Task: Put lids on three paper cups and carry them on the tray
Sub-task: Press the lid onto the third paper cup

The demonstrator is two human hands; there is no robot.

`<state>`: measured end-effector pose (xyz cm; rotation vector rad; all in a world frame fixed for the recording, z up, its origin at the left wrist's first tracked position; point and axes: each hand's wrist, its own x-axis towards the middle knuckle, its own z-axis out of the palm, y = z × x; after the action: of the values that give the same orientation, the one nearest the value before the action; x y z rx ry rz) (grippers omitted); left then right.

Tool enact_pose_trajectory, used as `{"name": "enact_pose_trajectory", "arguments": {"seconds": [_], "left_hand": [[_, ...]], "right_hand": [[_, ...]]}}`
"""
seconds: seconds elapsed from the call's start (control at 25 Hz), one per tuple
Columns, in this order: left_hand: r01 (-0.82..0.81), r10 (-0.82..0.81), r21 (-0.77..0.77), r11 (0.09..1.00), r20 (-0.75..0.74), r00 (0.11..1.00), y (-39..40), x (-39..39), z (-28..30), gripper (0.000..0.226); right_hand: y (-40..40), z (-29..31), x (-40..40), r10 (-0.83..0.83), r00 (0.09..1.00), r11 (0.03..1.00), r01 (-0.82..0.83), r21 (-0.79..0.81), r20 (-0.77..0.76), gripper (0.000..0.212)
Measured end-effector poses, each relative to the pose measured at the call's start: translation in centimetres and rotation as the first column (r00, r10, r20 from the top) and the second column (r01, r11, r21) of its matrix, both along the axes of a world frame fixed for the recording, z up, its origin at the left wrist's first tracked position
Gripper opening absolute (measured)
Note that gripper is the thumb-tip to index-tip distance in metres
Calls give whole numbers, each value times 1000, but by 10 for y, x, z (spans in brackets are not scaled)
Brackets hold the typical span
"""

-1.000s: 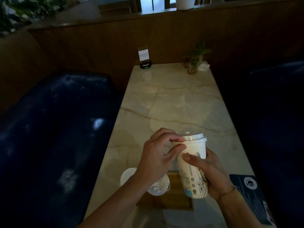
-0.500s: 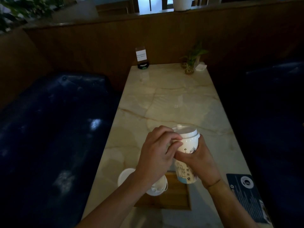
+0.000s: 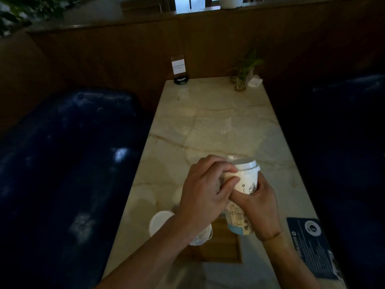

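Observation:
Both hands hold one white paper cup (image 3: pixel 246 184) with line drawings, tilted away from me above the wooden tray (image 3: pixel 223 247). A white lid (image 3: pixel 246 165) sits on its top. My right hand (image 3: pixel 258 207) wraps the cup's body from the right. My left hand (image 3: pixel 205 195) grips the cup's upper part just under the lid rim. Under my left forearm, two more white cup tops show: one (image 3: pixel 159 223) on the left and one (image 3: pixel 203 236) at the tray's left edge, both partly hidden.
The cream marble table (image 3: pixel 214 122) runs away from me between dark blue sofas (image 3: pixel 62 163). At its far end stand a card holder (image 3: pixel 178 68) and a small plant in a glass (image 3: pixel 241 76). A dark leaflet (image 3: pixel 312 245) lies at the near right edge.
The cup has tilted further away and dropped a little toward the tray. My left fingers have slid from the lid rim to the cup's upper wall; my right hand has moved higher on the cup.

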<state>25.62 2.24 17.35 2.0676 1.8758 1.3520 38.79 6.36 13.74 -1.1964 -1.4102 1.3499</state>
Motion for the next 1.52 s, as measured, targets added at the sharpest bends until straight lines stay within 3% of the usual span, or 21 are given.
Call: {"name": "enact_pose_trajectory", "arguments": {"seconds": [0.32, 0.52, 0.72, 0.88, 1.04, 1.24, 1.52], "left_hand": [[66, -56, -39, 997, 211, 976, -2, -9, 0, 18], [74, -58, -57, 996, 245, 968, -6, -19, -4, 16], [9, 1, -46, 999, 212, 977, -5, -21, -8, 13], [-24, 29, -28, 999, 170, 985, -4, -17, -10, 15], [-89, 90, -9, 996, 45, 995, -1, -5, -5, 18], [-64, 64, 15, 998, 6, 998, -4, -6, 2, 19], [-7, 7, 16, 1000, 25, 1000, -10, -10, 8, 24]], "right_hand": [[5, 6, 13, 130, 970, 984, -152, -92, -205, 44], [13, -2, 15, 182, 954, 962, -222, -157, -238, 77], [14, -4, 7, 192, 954, 959, -231, -161, -230, 91], [11, -6, -4, 150, 986, 985, -155, -76, -71, 103], [1, -10, -16, -12, 992, 999, 5, 51, 126, 87], [-2, -4, -10, -18, 998, 999, 16, 30, 66, 78], [-5, 14, 5, 110, 990, 991, -116, -64, -91, 81]]}}
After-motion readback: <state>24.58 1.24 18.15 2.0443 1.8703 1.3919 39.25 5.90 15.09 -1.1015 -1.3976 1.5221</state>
